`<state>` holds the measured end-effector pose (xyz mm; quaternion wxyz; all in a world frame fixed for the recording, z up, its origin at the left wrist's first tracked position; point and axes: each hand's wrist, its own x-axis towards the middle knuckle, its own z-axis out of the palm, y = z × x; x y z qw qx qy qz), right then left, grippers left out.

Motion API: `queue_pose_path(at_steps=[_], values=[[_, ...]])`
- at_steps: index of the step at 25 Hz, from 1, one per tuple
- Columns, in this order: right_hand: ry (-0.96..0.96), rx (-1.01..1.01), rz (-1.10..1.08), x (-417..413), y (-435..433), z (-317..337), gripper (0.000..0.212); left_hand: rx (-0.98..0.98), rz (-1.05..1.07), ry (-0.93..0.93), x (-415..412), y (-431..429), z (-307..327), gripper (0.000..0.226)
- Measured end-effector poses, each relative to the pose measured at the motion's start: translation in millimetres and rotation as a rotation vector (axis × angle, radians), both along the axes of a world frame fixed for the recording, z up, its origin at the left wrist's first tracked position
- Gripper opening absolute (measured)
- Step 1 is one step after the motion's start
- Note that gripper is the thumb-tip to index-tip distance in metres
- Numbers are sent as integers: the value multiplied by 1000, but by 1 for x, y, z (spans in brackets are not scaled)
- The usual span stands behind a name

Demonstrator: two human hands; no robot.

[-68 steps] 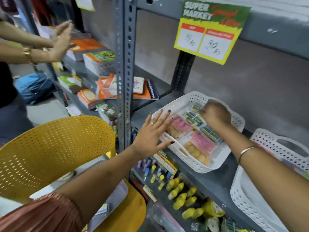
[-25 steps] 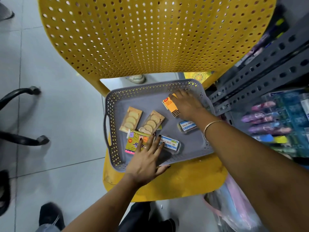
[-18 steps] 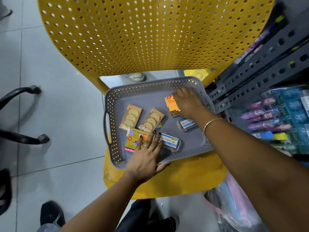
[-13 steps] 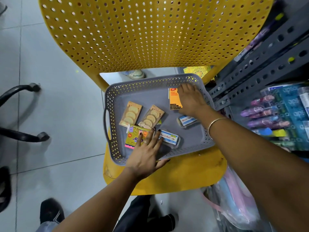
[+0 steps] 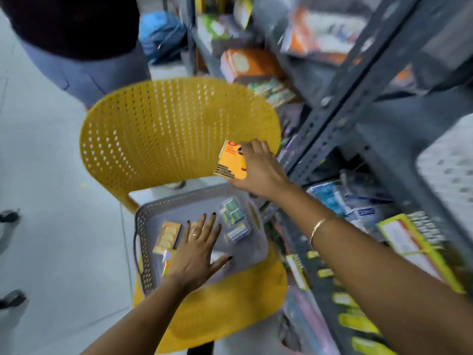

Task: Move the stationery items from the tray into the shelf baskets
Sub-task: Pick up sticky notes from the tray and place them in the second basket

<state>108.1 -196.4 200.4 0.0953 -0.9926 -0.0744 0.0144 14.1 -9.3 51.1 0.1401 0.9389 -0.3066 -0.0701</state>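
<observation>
A grey perforated tray [image 5: 179, 204] rests on the seat of a yellow chair [image 5: 176, 129]. My right hand [image 5: 258, 170] is shut on an orange box [image 5: 230, 161], held above the tray's far edge in front of the chair back. My left hand [image 5: 197, 249] lies flat with spread fingers on the tray, partly covering a yellow packet [image 5: 169, 260]. Beside it in the tray lie a tan card of round erasers [image 5: 167, 237] and clear packs of blue-green items [image 5: 234, 221]. A white shelf basket [image 5: 450, 170] shows blurred at the right edge.
A grey metal shelf rack [image 5: 343, 116] stands on the right, with stacked notebooks [image 5: 248, 64] above and packets and yellow price labels [image 5: 414, 249] lower down. Another person [image 5: 82, 47] stands behind the chair. Black chair-base legs [image 5: 10, 254] sit on the floor at left.
My right hand has lifted the orange box out of the tray to chair-back height. The view has tilted up toward the shelves. My left hand stays flat on the tray.
</observation>
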Motion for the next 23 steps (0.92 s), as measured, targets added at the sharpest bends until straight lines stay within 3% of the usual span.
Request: queue_pose_path(at_steps=[6, 11, 15, 18, 23], values=[[-174, 93, -195, -87, -43, 191, 83, -245, -167, -284, 51, -65, 156, 78], [-237, 18, -499, -196, -129, 289, 73, -475, -329, -399, 26, -161, 273, 80], [-195, -37, -812, -301, -199, 306, 74, -570, -624, -469, -49, -244, 322, 64], [-108, -28, -1069, -376, -227, 286, 79, -507, -889, -505, -111, -292, 321, 61], [107, 87, -1228, -448, -231, 218, 85, -387, -1079, -507, -140, -322, 298, 61]])
